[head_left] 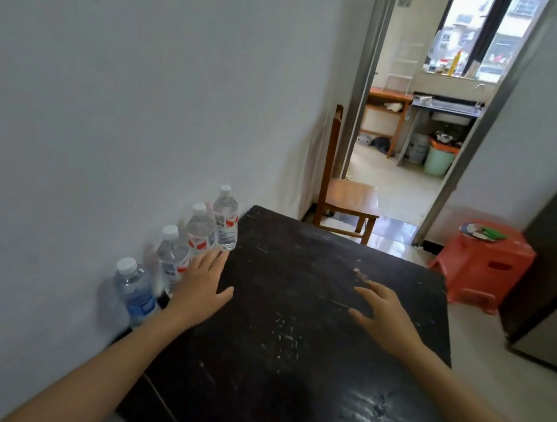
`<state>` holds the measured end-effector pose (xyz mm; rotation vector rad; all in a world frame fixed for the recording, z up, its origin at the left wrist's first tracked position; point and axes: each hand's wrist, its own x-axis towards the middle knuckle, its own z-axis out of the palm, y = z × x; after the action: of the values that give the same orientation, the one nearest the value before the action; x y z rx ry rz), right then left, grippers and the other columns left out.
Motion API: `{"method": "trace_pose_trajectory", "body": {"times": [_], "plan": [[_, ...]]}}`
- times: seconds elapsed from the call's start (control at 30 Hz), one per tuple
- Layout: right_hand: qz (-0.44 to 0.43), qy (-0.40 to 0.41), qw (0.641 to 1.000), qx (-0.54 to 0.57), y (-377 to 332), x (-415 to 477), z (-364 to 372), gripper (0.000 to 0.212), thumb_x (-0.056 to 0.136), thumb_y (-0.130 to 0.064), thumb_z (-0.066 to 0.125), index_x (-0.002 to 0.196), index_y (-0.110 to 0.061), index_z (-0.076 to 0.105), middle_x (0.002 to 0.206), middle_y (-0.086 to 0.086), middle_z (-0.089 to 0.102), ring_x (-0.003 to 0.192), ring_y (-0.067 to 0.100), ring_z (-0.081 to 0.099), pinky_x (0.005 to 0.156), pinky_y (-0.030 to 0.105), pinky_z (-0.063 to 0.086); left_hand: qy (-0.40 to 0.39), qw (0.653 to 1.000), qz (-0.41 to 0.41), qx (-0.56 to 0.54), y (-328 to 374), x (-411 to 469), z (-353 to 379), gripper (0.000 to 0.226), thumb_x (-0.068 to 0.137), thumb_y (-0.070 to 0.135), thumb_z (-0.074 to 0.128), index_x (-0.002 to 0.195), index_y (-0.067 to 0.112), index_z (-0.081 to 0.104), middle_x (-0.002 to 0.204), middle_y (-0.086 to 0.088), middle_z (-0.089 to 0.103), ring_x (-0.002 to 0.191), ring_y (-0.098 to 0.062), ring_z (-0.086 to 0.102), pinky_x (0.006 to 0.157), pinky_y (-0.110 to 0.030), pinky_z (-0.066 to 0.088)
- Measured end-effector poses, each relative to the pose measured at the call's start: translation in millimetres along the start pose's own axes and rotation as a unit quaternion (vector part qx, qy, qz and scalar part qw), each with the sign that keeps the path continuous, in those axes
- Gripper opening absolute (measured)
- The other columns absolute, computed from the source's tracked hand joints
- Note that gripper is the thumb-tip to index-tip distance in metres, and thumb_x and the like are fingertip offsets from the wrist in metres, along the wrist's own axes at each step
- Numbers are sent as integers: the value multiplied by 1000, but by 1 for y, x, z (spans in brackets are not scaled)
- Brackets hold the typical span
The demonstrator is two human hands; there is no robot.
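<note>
Four water bottles (199, 231) are lined at the nine-o'clock edge of the scratched dark table (288, 366), against a white wall (145, 93). The left hand (200, 288), just beside them, and the right hand (383, 315) are held spread-fingered, empty.

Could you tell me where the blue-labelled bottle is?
Head view: the blue-labelled bottle stands nearest the camera in the row along the wall, left of the left hand.
</note>
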<state>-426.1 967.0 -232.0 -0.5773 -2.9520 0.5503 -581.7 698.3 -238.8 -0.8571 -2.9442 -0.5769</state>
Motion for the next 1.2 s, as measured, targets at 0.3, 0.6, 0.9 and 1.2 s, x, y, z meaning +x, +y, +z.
{"method": "trace_pose_trajectory", "body": {"times": [0.3,0.6,0.9,1.2], "plan": [[86,103,987,-87,-18,-93,-37,52,87,-36,58,134,-19,46,148,9,30,138,24,26,111,35,26,31,980,176,-81,19,8,-23,66,90,29,54,144,13,21,154,-7,15,142,-22,10,114,-34,9],[277,187,938,-88,-80,-231,-10,49,89,-35,57,134,-20,46,146,9,33,134,24,30,108,32,25,-10,933,303,-194,24,-11,-19,59,82,14,65,135,4,40,144,-16,36,135,-31,29,109,-44,24],[495,215,834,-114,-137,-443,11,50,90,-38,53,135,-19,43,146,10,33,134,23,29,108,33,25,-144,813,510,-243,134,-136,12,57,83,14,64,135,3,41,142,-16,37,133,-33,30,107,-46,27],[585,230,766,-138,-189,-630,42,57,90,-40,52,141,-21,34,150,5,26,140,19,19,112,28,17,-197,733,602,-247,179,-303,8,58,87,27,56,136,3,38,143,-15,37,134,-31,28,109,-39,22]]}}
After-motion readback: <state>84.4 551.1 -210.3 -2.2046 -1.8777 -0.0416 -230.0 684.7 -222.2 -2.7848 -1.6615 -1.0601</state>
